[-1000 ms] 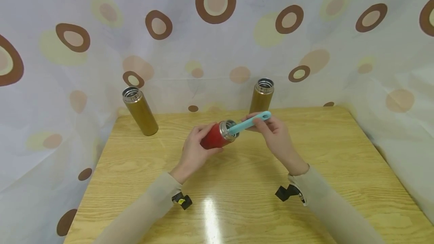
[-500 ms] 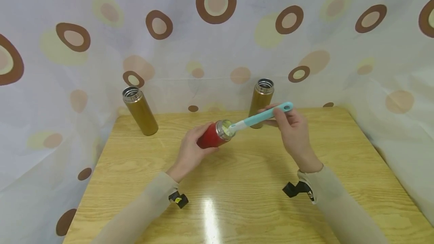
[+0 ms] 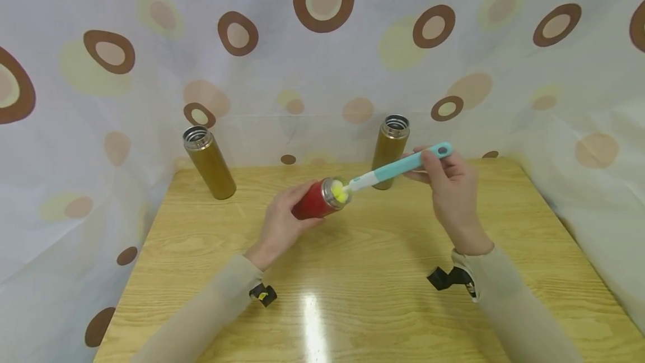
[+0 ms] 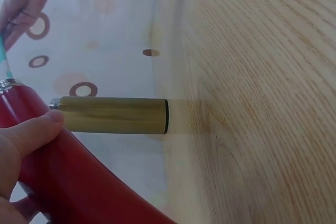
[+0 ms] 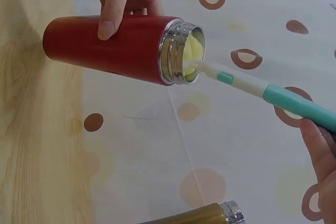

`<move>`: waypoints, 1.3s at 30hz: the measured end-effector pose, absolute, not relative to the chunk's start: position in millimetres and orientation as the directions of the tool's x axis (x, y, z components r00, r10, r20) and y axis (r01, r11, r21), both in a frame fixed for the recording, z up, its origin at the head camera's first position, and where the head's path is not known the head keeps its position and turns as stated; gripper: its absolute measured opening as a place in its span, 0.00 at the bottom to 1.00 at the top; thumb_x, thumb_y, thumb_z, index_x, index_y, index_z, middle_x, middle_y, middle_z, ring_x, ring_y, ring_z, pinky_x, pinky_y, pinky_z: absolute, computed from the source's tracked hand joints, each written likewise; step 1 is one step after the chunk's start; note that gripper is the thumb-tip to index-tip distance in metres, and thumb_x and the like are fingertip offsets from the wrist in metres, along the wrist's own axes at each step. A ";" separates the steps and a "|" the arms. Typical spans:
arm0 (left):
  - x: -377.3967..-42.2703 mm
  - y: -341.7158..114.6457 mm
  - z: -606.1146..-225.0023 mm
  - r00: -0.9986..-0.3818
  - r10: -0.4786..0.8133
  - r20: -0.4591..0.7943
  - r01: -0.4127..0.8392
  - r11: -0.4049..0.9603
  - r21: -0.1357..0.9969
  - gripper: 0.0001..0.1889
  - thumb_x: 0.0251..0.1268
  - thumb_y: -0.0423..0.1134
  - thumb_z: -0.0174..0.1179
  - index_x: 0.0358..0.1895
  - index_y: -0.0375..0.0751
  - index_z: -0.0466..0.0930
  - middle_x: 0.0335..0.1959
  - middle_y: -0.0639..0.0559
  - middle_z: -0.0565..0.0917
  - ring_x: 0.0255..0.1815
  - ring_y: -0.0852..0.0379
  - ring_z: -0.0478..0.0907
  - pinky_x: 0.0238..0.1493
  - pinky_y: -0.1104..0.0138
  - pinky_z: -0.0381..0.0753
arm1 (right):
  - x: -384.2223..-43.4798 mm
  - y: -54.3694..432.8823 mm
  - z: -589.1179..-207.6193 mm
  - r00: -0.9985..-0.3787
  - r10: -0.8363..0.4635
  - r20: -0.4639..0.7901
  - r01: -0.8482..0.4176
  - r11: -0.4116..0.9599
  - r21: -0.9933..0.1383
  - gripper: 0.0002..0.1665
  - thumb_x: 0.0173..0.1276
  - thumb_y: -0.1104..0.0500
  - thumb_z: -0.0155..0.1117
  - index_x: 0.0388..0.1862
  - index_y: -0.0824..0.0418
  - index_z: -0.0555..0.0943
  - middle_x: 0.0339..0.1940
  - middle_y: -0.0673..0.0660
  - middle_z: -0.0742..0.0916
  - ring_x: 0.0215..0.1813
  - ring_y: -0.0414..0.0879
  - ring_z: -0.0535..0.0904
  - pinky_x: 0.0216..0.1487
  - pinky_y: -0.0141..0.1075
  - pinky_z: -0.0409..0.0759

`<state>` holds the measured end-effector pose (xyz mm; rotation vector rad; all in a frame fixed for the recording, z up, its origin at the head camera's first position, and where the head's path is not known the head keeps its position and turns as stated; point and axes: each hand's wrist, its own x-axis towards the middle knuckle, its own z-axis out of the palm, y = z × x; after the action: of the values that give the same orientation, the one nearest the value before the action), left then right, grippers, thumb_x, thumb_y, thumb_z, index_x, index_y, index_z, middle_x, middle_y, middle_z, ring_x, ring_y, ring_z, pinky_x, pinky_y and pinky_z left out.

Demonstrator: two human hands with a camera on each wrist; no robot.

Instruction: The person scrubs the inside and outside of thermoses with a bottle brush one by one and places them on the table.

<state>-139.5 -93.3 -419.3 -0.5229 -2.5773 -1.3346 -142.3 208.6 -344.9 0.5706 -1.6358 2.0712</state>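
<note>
My left hand [image 3: 282,220] grips a red thermos bottle [image 3: 313,201], lidless and tilted with its steel mouth toward the right. In my right hand [image 3: 453,200] is a bottle brush [image 3: 403,166] with a turquoise and white handle, pinched near its far end. The brush's yellow sponge head [image 5: 193,51] sits in the bottle's mouth, partly hidden by the rim. The left wrist view shows my left thumb [image 4: 37,134] lying along the red bottle's side.
Two lidless gold thermos bottles stand on the wooden table [image 3: 373,296]: one gold bottle [image 3: 211,167] at the back left, another gold bottle [image 3: 388,147] at the back right behind the brush. A patterned curtain [image 3: 282,71] hangs behind and along the sides.
My right hand has moved right and slightly up, drawing the brush outward; the white neck and yellow sponge now show at the bottle's mouth. The left hand and red bottle shifted slightly left.
</note>
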 end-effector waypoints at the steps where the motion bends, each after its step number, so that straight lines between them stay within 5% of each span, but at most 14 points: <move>1: -139.9 -93.6 -418.9 -0.917 0.223 0.332 0.399 0.531 0.748 0.41 0.52 0.37 0.82 0.72 0.49 0.77 0.66 0.48 0.82 0.67 0.44 0.76 0.70 0.45 0.73 | -142.0 209.6 -343.9 -0.817 0.078 0.572 -0.574 -0.207 -0.792 0.13 0.80 0.69 0.57 0.48 0.82 0.81 0.41 0.62 0.92 0.45 0.48 0.91 0.47 0.42 0.87; 24: -145.6 -105.9 -419.1 -0.932 0.229 0.280 0.361 0.541 0.759 0.40 0.53 0.36 0.81 0.73 0.51 0.76 0.68 0.49 0.81 0.68 0.44 0.75 0.70 0.45 0.73 | -143.2 233.7 -333.0 -0.721 -0.106 0.685 -0.607 -0.382 -0.697 0.13 0.82 0.70 0.49 0.52 0.81 0.76 0.48 0.65 0.89 0.53 0.54 0.87 0.59 0.43 0.85; 32: -145.2 -105.6 -420.9 -0.928 0.237 0.287 0.372 0.562 0.739 0.42 0.52 0.36 0.82 0.73 0.53 0.76 0.68 0.49 0.81 0.68 0.44 0.75 0.71 0.45 0.72 | -140.9 235.1 -329.4 -0.799 0.043 0.599 -0.577 -0.332 -0.746 0.13 0.81 0.72 0.50 0.49 0.84 0.78 0.43 0.65 0.88 0.49 0.55 0.89 0.51 0.43 0.88; 39: -143.3 -107.8 -422.4 -0.929 0.232 0.290 0.371 0.562 0.739 0.41 0.52 0.36 0.81 0.73 0.52 0.76 0.68 0.49 0.81 0.69 0.44 0.74 0.72 0.45 0.70 | -142.8 237.2 -330.9 -0.804 0.139 0.579 -0.590 -0.310 -0.745 0.13 0.80 0.70 0.53 0.48 0.84 0.78 0.40 0.66 0.89 0.45 0.53 0.90 0.47 0.41 0.88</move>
<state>-143.3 -107.8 -422.4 -0.5121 -2.6330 -1.3022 -142.8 237.2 -330.9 0.5754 -1.4807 2.1473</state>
